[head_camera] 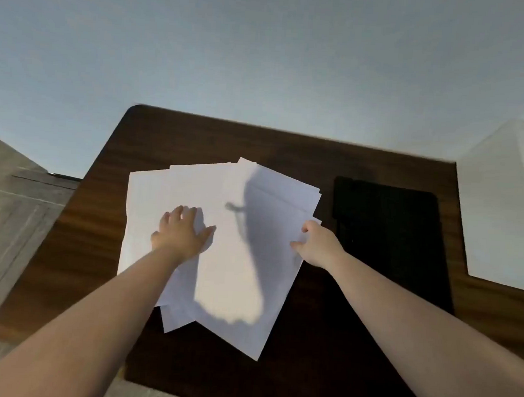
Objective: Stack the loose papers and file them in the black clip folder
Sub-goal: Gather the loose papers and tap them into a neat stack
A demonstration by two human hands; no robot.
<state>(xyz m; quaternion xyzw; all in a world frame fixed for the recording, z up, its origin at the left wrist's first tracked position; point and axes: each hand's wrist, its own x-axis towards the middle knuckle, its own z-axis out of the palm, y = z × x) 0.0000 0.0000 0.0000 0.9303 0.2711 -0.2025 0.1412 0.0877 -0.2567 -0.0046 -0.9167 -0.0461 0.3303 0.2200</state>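
Observation:
Several loose white papers (238,258) lie fanned and overlapping in the middle of a dark wooden table (92,243). My left hand (180,231) rests flat on the left sheets, fingers spread. At the right edge of the top sheets my right hand (316,243) pinches the paper between thumb and fingers. The black clip folder (387,230) lies closed and flat on the table just right of the papers, beyond my right hand. A shadow falls across the right sheets.
A white box-like object (505,207) stands at the table's right side, next to the folder. Pale wall fills the background. Grey tiled floor (11,219) shows to the left of the table.

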